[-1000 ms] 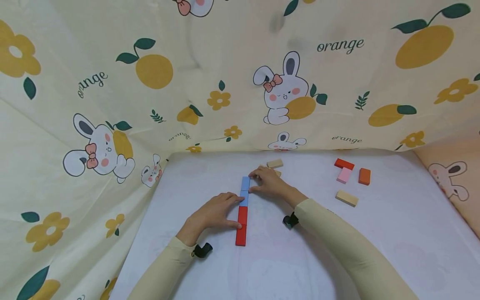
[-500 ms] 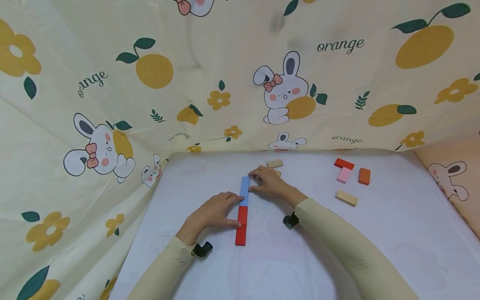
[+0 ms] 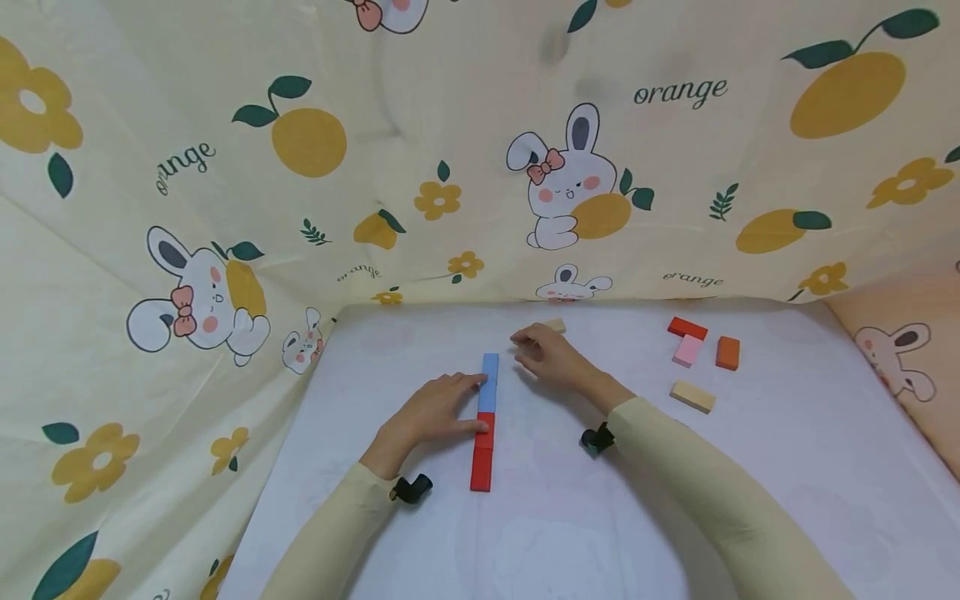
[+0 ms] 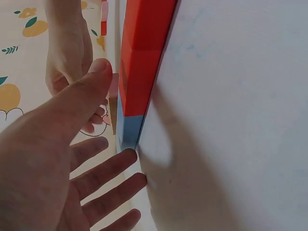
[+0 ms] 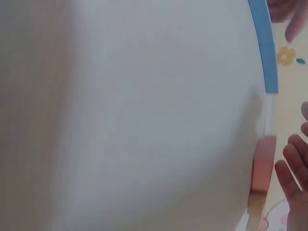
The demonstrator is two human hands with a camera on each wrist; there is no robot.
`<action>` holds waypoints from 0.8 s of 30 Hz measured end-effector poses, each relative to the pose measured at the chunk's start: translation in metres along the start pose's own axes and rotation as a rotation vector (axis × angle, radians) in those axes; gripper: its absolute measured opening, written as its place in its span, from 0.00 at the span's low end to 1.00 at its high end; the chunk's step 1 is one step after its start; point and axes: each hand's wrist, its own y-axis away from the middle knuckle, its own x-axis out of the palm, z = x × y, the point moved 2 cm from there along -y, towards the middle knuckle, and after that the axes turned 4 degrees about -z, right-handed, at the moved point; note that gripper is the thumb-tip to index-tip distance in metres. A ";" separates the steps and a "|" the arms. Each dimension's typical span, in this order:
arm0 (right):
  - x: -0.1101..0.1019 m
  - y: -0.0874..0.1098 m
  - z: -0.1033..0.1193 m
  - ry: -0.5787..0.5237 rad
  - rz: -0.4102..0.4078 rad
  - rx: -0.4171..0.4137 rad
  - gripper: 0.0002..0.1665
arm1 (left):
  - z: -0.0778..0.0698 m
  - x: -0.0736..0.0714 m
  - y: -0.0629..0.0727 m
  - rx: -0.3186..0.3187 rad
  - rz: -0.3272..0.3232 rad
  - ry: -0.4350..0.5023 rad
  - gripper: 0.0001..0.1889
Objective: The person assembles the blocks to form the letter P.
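Note:
Two blue blocks (image 3: 488, 383) and two red blocks (image 3: 482, 454) lie end to end in one straight line on the table. Beside the line's left side is my left hand (image 3: 431, 408), its fingers apart and loosely extended. In the head view its fingertips come up to a blue block and its thumb to a red one; whether they touch is unclear. My right hand (image 3: 558, 360) hovers right of the blue end, fingers slightly bent and holding nothing. Behind it a beige block (image 3: 555, 325) is partly hidden. The right wrist view shows a pink block (image 5: 263, 163) near the right hand's fingers.
Farther right lie a red block (image 3: 687, 328), a pink block touching it (image 3: 686, 351), an orange block (image 3: 727, 353) and a beige block (image 3: 693, 397). A patterned curtain (image 3: 450, 125) hangs behind the white table (image 3: 570, 533).
My right hand has drawn back to the right, away from the blue blocks. My left hand has shifted slightly farther along the line. The row of blocks looks nearly unmoved.

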 end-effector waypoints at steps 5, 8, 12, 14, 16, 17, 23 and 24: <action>-0.014 0.001 -0.012 -0.002 -0.076 0.062 0.19 | 0.003 0.002 -0.005 -0.009 0.007 -0.012 0.49; -0.024 0.003 -0.018 0.010 -0.141 0.129 0.18 | 0.004 0.002 -0.007 -0.012 0.005 -0.012 0.49; -0.033 0.006 -0.025 0.062 -0.233 0.185 0.17 | 0.003 0.002 -0.006 -0.003 0.006 -0.018 0.48; -0.035 0.007 -0.030 0.088 -0.253 0.203 0.17 | 0.002 0.002 -0.005 0.000 0.007 -0.016 0.48; -0.036 0.008 -0.034 0.091 -0.257 0.225 0.17 | 0.002 0.003 -0.004 -0.003 0.012 -0.020 0.48; -0.037 0.008 -0.036 0.089 -0.251 0.235 0.16 | 0.002 0.003 -0.004 -0.005 0.013 -0.018 0.48; -0.039 0.012 -0.045 0.058 -0.118 0.221 0.20 | 0.001 0.004 -0.007 -0.004 0.013 -0.029 0.47; -0.039 0.012 -0.045 0.056 -0.089 0.204 0.23 | 0.001 0.004 -0.007 -0.004 0.013 -0.034 0.47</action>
